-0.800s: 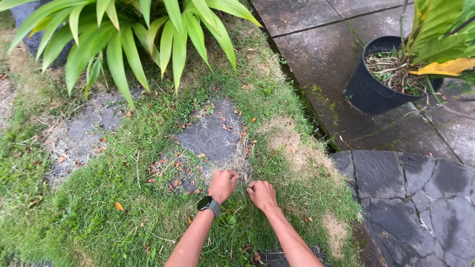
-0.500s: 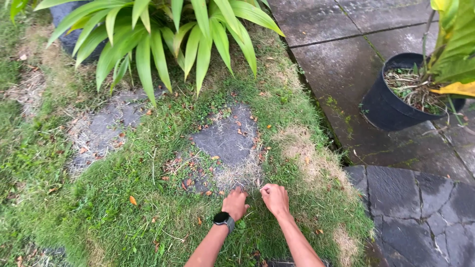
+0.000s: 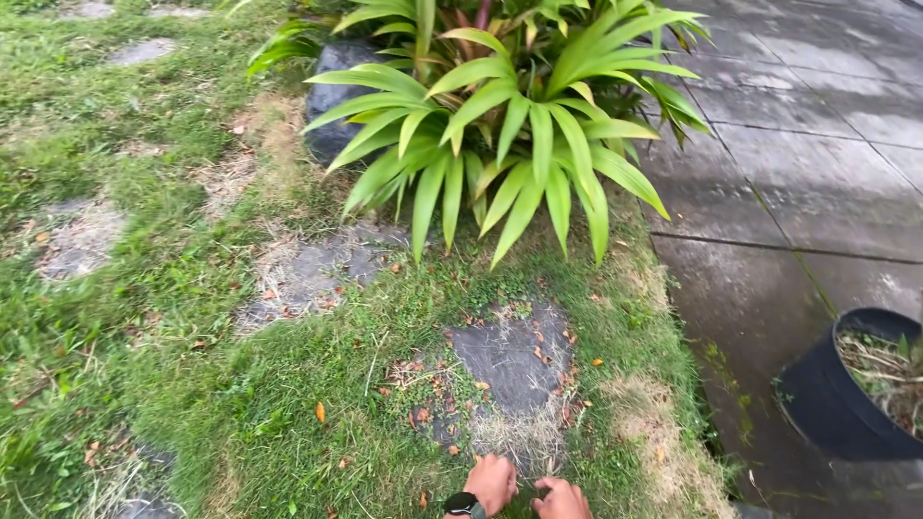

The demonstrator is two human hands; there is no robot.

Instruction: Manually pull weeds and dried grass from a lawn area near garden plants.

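From my remote seat I see both hands at the very bottom edge of the view: the left hand (image 3: 492,483), with a dark wristwatch (image 3: 462,505) just below it, and the right hand (image 3: 561,501) beside it, nearly touching. Both are curled into loose fists down in the dry grass fringe (image 3: 524,440) at the near edge of the flat dark stepping stone (image 3: 514,360); the fingers look closed on blades or stalks, though I cannot tell exactly what is pinched between them. As I judge it, the clearing of this stone is partly along: its centre lies bare and grey, but pale dead grass rings its near side, and small orange fallen leaves (image 3: 320,411) dot the turf around it. Farther left, a second stone (image 3: 312,272) is half overgrown, with grass creeping over its edges, and another patch (image 3: 79,235) beyond it is barely visible, so most of the row looks untouched. To the right, a black plastic pot (image 3: 829,404) holding dry stalks stands on the wet paving slabs (image 3: 808,183), well apart from the hands. Behind the near stone spreads a broad-leaved green plant (image 3: 510,125), with a dark rock (image 3: 332,120) at its left. I see no packages, labels or signs anywhere.
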